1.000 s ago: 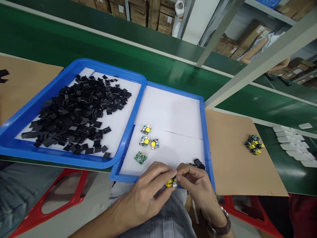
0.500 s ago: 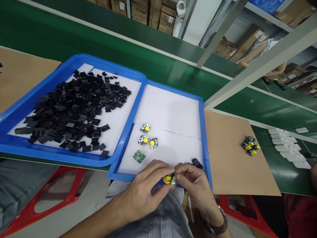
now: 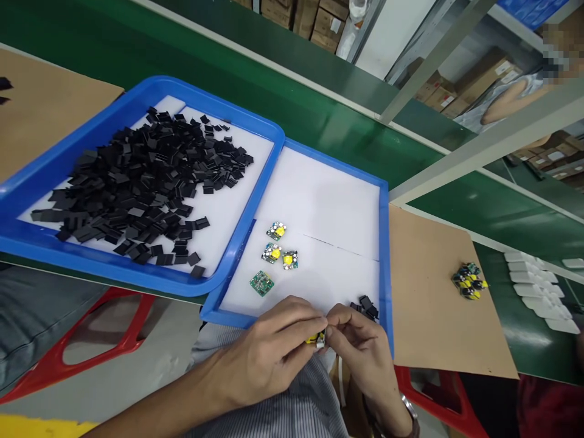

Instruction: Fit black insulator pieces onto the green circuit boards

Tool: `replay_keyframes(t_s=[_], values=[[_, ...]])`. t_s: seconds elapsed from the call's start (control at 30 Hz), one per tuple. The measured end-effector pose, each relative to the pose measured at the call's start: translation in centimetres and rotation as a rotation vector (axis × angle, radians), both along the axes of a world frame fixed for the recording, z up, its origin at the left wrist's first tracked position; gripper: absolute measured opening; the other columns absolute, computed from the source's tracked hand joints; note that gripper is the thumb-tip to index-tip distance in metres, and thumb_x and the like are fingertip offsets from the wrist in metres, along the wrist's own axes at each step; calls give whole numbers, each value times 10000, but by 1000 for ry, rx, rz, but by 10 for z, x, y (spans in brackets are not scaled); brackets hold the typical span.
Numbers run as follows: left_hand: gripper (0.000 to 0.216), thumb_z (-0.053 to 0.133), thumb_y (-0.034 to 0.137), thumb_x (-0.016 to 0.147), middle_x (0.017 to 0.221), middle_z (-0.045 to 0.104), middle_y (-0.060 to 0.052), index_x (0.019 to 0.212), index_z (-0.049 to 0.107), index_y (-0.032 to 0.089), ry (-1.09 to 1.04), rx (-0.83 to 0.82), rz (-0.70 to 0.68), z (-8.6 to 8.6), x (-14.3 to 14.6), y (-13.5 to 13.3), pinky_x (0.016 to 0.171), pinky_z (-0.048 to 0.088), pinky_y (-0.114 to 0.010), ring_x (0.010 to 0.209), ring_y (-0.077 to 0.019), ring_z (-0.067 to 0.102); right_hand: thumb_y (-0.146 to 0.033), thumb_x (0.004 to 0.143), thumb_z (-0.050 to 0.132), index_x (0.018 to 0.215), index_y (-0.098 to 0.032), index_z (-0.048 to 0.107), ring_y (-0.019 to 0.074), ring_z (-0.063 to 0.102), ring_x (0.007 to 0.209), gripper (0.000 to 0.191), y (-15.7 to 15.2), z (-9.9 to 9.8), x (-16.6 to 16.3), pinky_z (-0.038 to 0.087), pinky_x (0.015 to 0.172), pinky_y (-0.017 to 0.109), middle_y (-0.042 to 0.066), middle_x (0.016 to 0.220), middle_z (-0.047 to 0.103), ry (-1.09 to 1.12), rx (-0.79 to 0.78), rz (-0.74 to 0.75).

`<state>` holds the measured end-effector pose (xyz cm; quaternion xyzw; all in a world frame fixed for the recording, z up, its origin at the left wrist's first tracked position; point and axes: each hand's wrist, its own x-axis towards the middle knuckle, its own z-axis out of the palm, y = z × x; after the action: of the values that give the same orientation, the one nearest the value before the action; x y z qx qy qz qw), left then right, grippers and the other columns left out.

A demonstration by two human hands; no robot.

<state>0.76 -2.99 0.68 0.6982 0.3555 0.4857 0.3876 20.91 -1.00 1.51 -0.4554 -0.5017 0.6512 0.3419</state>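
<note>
Green conveyor belt point(image 3: 319, 128) runs across the far side of the bench, with stacked cardboard boxes point(image 3: 319, 18) on shelves behind it. Two blue trays lined in white sit on the near edge. The left tray point(image 3: 114, 274) overlaps the rim of the right tray point(image 3: 385, 255) and carries a broad heap of small black pieces point(image 3: 137, 182).

On the right tray's liner lie three small boards with yellow parts point(image 3: 272, 252), close together, and a bare green board point(image 3: 261, 283) just below them. A few loose black pieces point(image 3: 366, 306) rest in the tray's near right corner.

Both hands meet over the near rim of the right tray, above the person's striped lap. The left hand point(image 3: 274, 350) and the right hand point(image 3: 360, 347) are closed fingertip to fingertip on a small yellow module point(image 3: 314, 338). It seems to be another of the boards, though the fingers hide most of it. The right hand is just beside the loose black pieces without touching them.

To the right, a brown cardboard sheet point(image 3: 433, 316) bears a little cluster of boards point(image 3: 469, 281), well apart from the hands. White housings point(image 3: 538, 292) lie in rows on the belt beyond it. A red stool point(image 3: 77, 353) shows under the left tray.
</note>
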Motion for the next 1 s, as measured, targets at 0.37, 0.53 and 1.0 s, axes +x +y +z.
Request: replay_keyframes(t_s=[0.37, 0.53, 1.0], values=[[412, 619, -18, 923, 1125, 691, -102, 1287, 678, 165, 58, -43, 31, 4, 1, 3, 959, 606, -361, 1088, -202, 655, -231, 955, 740, 888, -228, 781, 135, 681, 647, 78, 1, 1, 6, 568, 632, 246, 4, 790, 683, -50, 31, -25], [412, 632, 14, 931, 1143, 681, -100, 1311, 656, 169, 53, -98, 25, 3, 1, 2, 970, 601, -361, 1085, -197, 660, -236, 961, 747, 920, -238, 795, 128, 690, 664, 64, 4, -6, 6, 591, 645, 249, 3, 832, 691, 110, -80, -18], [474, 633, 28, 933, 1232, 690, -46, 1339, 620, 272, 35, -235, 17, 5, -12, 2, 998, 582, -354, 1157, -182, 665, -277, 810, 899, 897, -219, 809, 134, 691, 561, 138, -3, -10, 1, 606, 564, 265, 4, 795, 709, 171, -155, -197]])
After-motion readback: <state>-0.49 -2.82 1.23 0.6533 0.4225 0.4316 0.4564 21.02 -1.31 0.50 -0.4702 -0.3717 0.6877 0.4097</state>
